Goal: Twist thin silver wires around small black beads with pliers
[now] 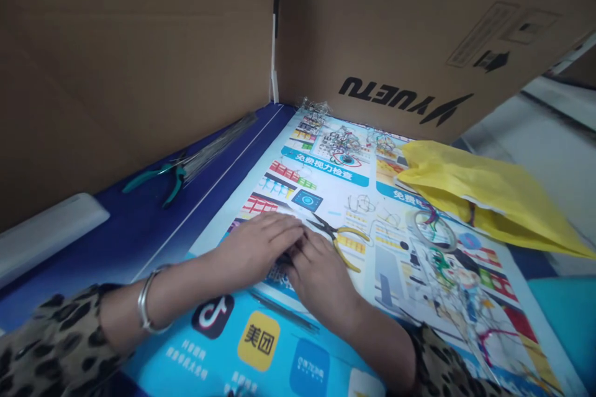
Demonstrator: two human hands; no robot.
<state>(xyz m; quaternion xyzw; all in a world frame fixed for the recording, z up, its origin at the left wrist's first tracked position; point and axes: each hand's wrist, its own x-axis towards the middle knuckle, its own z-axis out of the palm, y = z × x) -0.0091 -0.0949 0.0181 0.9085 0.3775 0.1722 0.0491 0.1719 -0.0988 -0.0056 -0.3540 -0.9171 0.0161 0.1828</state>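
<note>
My left hand (pixel 261 245) and my right hand (pixel 321 273) meet low over the printed sheet, fingers bent inward and fingertips touching. The left fingers lie partly over the right fingertips. Both hands look closed; whatever may be between them is hidden in a dark gap. Just beyond my right hand lie yellow-handled pliers (pixel 342 236), their jaws pointing up and left. Below the hands, a thin bundle of dark strands (pixel 286 312) rests on the sheet. A silver bangle (pixel 146 302) circles my left wrist.
Teal-handled cutters (pixel 174 180) lie beside straight wires (pixel 218 146) at left. Tangled wire (pixel 342 144) sits at the back; a tape-like ring (pixel 435 229) and loose coloured strands (pixel 465 298) are at right. A yellow bag (pixel 488 189) and cardboard walls (pixel 372 25) border the sheet.
</note>
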